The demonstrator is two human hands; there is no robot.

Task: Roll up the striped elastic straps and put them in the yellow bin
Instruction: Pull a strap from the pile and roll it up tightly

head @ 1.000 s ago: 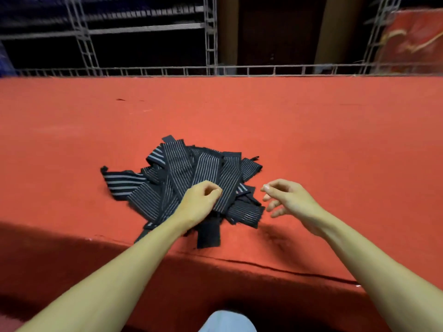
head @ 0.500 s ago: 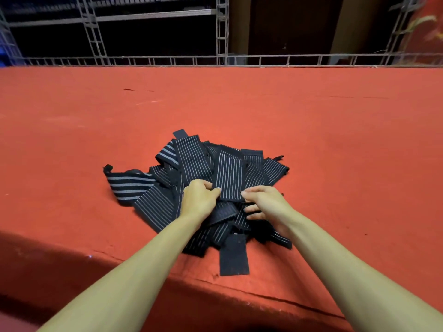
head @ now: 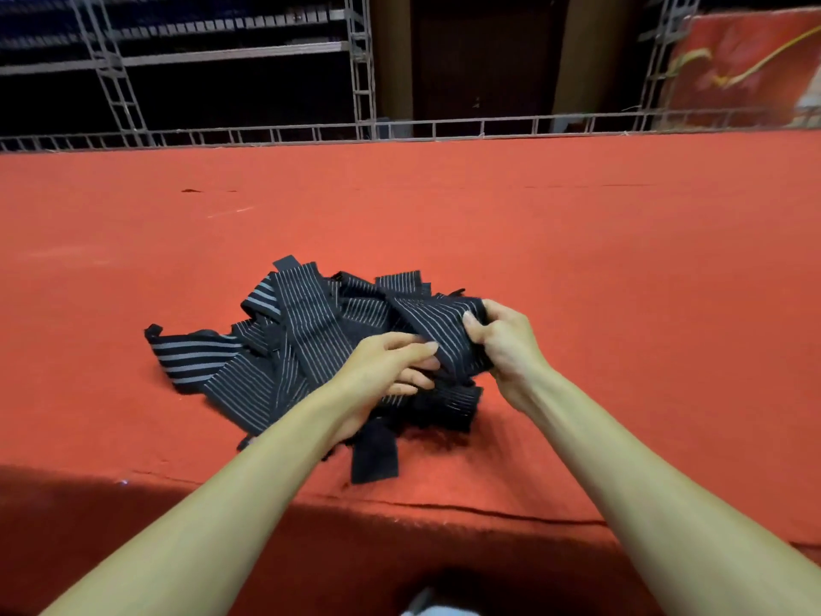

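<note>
A heap of black elastic straps with thin white stripes (head: pixel 288 344) lies on the red carpeted surface (head: pixel 577 269) near its front edge. My right hand (head: pixel 502 340) grips a bunched striped strap (head: pixel 444 331) at the right side of the heap and holds it slightly above the pile. My left hand (head: pixel 386 371) reaches under that same strap, its fingers curled against the fabric. One plain black strap end (head: pixel 373 451) sticks out toward me. No yellow bin is in view.
The red surface drops off at a front edge (head: pixel 400 504) close to my body. A metal truss rail (head: pixel 400 128) runs along the far edge, with scaffold shelving (head: pixel 200 60) behind it and a red banner (head: pixel 746 64) at the back right.
Both hands closed in on the heap from its near side. My right hand took hold of a strap on the right and lifted it, and my left hand moved over to meet it.
</note>
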